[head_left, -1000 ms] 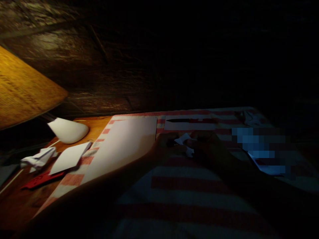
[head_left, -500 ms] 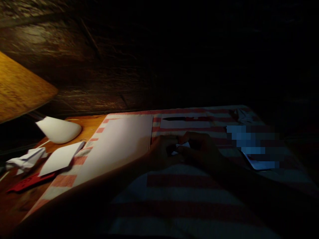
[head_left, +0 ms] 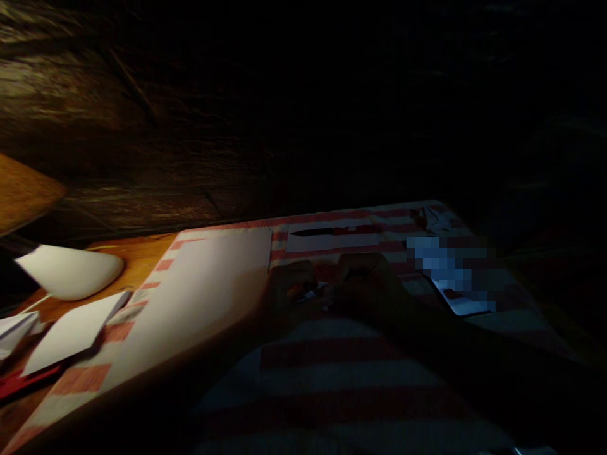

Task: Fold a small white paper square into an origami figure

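The scene is very dark. My left hand (head_left: 288,292) and my right hand (head_left: 367,287) meet over a red and white striped cloth (head_left: 332,366), fingers curled together around a small piece of white paper (head_left: 313,294), of which only a sliver shows. A large white sheet (head_left: 208,287) lies just left of my left hand. Beyond the hands a dark knife (head_left: 332,231) rests on a white strip of paper (head_left: 332,241).
A white lamp base (head_left: 71,272) stands on the wooden table at the left, under an orange shade (head_left: 21,193). A white card (head_left: 71,330) and a red slip (head_left: 19,381) lie near it. A blurred-out blue patch and white paper (head_left: 462,303) sit right.
The view has swung so everything slid left. My hands have closed more tightly over the small paper, which now shows much less white than before.
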Motion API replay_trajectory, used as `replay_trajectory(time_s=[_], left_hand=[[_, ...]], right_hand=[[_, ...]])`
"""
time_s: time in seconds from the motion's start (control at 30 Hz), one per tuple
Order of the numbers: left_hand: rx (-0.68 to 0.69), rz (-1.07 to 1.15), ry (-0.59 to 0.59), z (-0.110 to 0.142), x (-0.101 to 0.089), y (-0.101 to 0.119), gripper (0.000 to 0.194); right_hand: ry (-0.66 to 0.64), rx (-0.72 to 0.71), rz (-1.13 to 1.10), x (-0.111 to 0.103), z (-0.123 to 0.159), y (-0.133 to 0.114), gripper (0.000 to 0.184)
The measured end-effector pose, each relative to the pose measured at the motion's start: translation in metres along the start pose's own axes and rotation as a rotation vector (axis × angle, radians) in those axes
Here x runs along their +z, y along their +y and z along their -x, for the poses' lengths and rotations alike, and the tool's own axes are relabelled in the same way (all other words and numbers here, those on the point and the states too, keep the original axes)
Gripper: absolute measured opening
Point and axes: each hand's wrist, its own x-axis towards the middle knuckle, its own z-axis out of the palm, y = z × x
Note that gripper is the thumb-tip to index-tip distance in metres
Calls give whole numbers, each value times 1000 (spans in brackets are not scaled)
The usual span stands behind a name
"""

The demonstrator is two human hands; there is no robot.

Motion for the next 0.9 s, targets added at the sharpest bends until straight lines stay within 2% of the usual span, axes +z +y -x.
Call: replay_trajectory(time_s=[0.17,0.27,0.33,0.43,0.67,0.77,0.9], left_hand=[[-9,6,1,0,0,0,23],[-37,15,-2,-1,0,2,22],[-42,13,0,-1,1,2,23],[-33,16,1,0,1,3,27],[-58,-1,2,0,1,5,25],[-117,60,18,0,2,4,22],[-295,237,25,-1,4,5,17]], right_hand=[[34,68,46,-2,-3,6,29],[34,30,72,-1,-5,6,26],[32,-3,98,-1,-6,6,32],[24,24,171,-1,-6,8,27],[62,4,65,5,2,4,30],[81,-17,32,9,5,0,33],[93,-55,-35,13,4,-2,32]])
